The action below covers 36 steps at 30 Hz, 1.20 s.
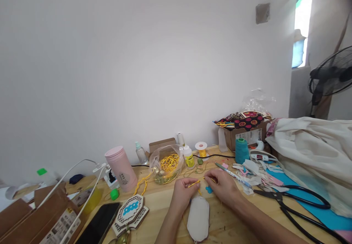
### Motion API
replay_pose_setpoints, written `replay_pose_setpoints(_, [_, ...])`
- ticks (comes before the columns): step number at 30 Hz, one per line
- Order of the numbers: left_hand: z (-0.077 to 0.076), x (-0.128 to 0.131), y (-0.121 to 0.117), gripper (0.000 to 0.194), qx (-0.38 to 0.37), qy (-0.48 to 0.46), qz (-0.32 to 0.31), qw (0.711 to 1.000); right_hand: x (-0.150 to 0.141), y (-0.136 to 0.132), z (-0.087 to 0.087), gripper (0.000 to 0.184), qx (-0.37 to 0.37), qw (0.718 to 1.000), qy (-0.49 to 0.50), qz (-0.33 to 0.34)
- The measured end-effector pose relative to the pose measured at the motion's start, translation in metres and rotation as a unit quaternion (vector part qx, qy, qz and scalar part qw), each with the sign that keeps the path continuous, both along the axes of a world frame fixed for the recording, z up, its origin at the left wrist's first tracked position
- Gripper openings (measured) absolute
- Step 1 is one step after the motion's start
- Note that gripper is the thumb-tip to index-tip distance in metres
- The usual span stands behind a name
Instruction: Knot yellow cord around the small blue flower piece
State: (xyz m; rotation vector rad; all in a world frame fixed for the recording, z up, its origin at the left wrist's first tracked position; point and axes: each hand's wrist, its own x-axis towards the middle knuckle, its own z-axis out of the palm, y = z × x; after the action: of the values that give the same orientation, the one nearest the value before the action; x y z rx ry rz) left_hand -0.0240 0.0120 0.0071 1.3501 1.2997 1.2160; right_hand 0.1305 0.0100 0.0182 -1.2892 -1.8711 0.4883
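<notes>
My left hand (pixel 186 190) is closed, pinching a yellow cord (pixel 200 192) between thumb and fingers. Opposite it, my right hand (pixel 220 183) pinches another stretch of the same cord, a short gap away. The cord runs down to the top of a pale, elongated eight-sided pendant (pixel 198 220), which lies on the wooden table below and between the hands. A small blue flower-shaped piece (pixel 209 189) rests beside the right fingertips. Whether the cord is knotted at the fingers is too small to make out.
Black scissors (pixel 279 197) lie at right near a pen (pixel 224 168), scraps and a teal thread cone (pixel 242 151). Left are a phone (pixel 99 225), stacked wooden pendants (pixel 130 210) and a pink tumbler (pixel 121 168). Behind stand a bag of yellow cord (pixel 168 163) and a glue bottle (pixel 188 157).
</notes>
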Motion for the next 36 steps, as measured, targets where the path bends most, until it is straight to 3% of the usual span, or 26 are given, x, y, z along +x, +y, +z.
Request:
replay_pose_setpoints(3, [-0.0021, -0.0011, 0.0003, 0.021, -0.010, -0.005, 0.005, 1.000, 0.0008, 0.0008, 0.0004, 0.021, 0.006, 0.999, 0.028, -0.018])
replay_pose_setpoints(15, [0.0005, 0.0008, -0.0007, 0.020, -0.006, 0.013, 0.000, 1.000, -0.0013, -0.0018, 0.0033, 0.019, 0.033, 0.996, 0.084, 0.020])
replay_pose_setpoints(21, [0.0022, 0.0013, -0.0009, 0.018, 0.010, 0.019, -0.017, 1.000, -0.0037, 0.0026, -0.0036, 0.020, 0.004, 0.994, 0.106, 0.036])
replay_pose_setpoints(27, [0.0039, 0.0029, -0.0035, 0.021, 0.008, 0.010, -0.038, 0.999, -0.0047, 0.0005, -0.0046, 0.018, 0.023, 0.995, 0.023, 0.092])
replay_pose_setpoints(36, [0.0050, 0.0037, -0.0052, 0.022, -0.023, 0.018, -0.045, 0.999, -0.0042, -0.0004, -0.0032, 0.017, 0.019, 0.998, -0.003, 0.055])
